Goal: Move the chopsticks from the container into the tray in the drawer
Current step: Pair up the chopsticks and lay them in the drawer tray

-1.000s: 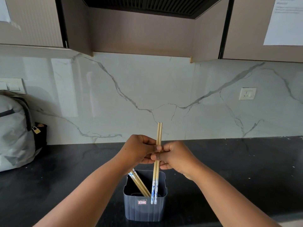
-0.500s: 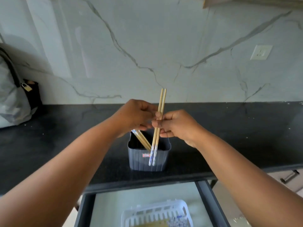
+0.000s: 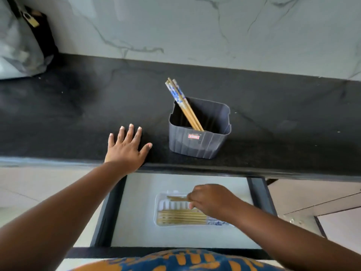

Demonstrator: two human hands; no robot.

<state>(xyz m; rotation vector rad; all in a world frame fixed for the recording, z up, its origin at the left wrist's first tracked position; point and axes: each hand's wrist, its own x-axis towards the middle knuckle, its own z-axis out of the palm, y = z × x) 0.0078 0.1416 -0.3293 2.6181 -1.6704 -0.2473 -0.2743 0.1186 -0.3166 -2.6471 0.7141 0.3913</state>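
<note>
A dark grey plastic container [image 3: 199, 142] stands on the black counter with a few wooden chopsticks [image 3: 183, 105] leaning in it, blue-patterned ends up. Below, the open drawer [image 3: 134, 222] holds a white slotted tray [image 3: 159, 210] with several chopsticks [image 3: 181, 219] lying flat along its near side. My right hand [image 3: 213, 200] is over the tray, fingers closed on a pair of chopsticks [image 3: 176, 198] that lies level over the tray's far side. My left hand [image 3: 126, 149] rests flat on the counter edge, fingers spread, left of the container.
A grey bag [image 3: 17, 45] with a brass padlock sits at the counter's far left against the marble wall. The drawer's dark frame [image 3: 259, 194] borders the tray. My patterned clothing [image 3: 185, 261] fills the bottom edge.
My right hand carried the pair of chopsticks from above the container down to the drawer tray. My left hand let go and now lies flat on the counter. The view tilted downward.
</note>
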